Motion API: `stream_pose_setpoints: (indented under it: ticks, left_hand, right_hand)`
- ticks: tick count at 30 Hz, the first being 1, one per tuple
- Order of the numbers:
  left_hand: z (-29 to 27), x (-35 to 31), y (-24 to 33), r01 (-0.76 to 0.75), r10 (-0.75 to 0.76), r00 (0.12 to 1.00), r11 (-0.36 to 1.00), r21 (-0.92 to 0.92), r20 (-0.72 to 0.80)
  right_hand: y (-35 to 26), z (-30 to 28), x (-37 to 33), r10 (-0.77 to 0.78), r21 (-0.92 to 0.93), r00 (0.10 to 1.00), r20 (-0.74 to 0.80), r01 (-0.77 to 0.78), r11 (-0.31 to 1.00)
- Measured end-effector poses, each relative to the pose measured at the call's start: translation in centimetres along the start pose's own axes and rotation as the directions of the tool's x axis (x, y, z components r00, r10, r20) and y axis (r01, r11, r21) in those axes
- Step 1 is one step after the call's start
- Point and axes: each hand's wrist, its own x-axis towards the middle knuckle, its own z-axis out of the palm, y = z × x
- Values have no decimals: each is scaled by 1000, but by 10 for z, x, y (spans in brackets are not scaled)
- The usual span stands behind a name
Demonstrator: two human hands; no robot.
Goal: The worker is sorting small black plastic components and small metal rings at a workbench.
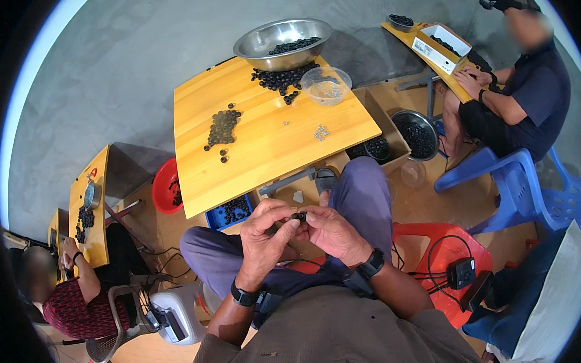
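Observation:
Above my lap, my left hand [265, 233] and my right hand [336, 231] meet at their fingertips around a small black ring-like part [299, 216]. Thumb and forefinger of each hand pinch it, and the fingers hide much of it. Beyond them, on the yellow wooden table [251, 164], lies a cluster of dark olive-black round parts [224, 126]. A heap of glossy black parts [278, 79] spreads below a wide steel bowl [249, 46] that holds more of them. Tiny shiny clear pieces [321, 133] lie toward the table's right, near a clear plastic bowl [327, 92].
Under the table is a blue tray [229, 212] of black parts, with a red basin [167, 187] to its left. At right stand a cardboard box [385, 128] and a steel basin [419, 135]. Two people work at side tables. A red stool [429, 240] carries cables.

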Motion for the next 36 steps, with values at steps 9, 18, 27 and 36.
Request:
stream_pose_setpoints:
  ticks: [9,18,27,36]
  left_hand:
    - [-1,2,5,-59,47,997,978,200,63]
    - [6,7,0,-256,198,966,833,490,167]
    - [4,8,-18,-128,53,971,938,322,232]
    - [20,9,-31,250,-310,929,929,274,203]
  right_hand:
    - [1,-3,-4,27,-60,998,-57,-30,998]
    - [6,-9,-7,16,-221,982,-186,-58,973]
    - [-2,-19,-15,47,-344,963,-267,-140,928]
    - [6,-11,-6,-29,-513,982,-186,-72,855]
